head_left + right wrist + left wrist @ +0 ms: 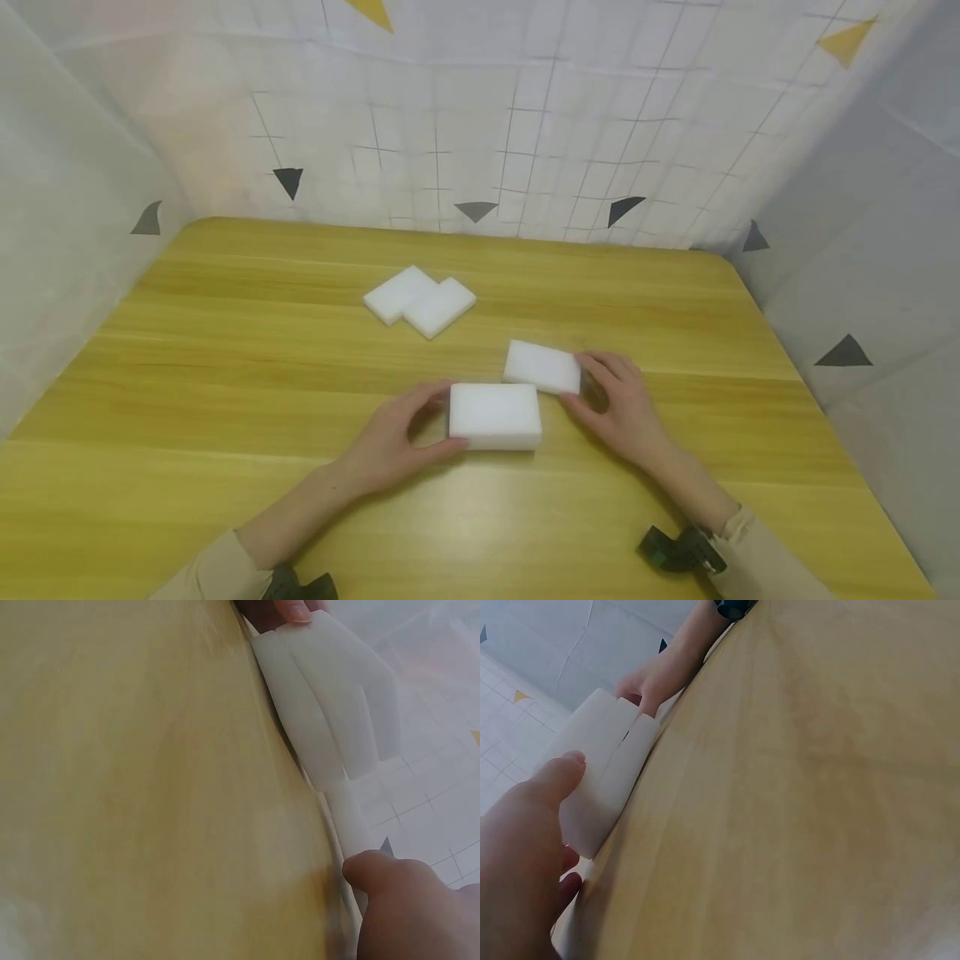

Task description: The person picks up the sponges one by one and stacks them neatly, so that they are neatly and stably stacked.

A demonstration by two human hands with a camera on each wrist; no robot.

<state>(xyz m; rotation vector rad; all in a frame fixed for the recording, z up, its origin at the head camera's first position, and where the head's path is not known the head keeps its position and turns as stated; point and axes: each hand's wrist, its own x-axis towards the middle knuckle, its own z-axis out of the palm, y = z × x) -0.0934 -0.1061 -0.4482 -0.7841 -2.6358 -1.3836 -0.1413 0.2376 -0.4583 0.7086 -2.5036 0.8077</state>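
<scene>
A stack of white sponges point(493, 408) sits on the table near the middle, with a seam between layers visible in both wrist views. My left hand point(393, 440) grips its left end, thumb along the near side and fingers behind. Just behind and to the right, a single white sponge point(540, 367) lies flat and slightly turned. My right hand point(621, 407) pinches that sponge by its right end between thumb and fingers. In the left wrist view, the left thumb presses against the side of the stack point(604, 761). The right wrist view shows the right thumb on the single sponge point(348, 821).
Farther back, a white sponge point(401, 292) and another white sponge point(441, 308) lie with their corners overlapping. The wood-grain table point(225, 375) ends at a patterned white curtain point(465, 108) behind, with pale fabric at both sides. Dark devices are strapped at both wrists.
</scene>
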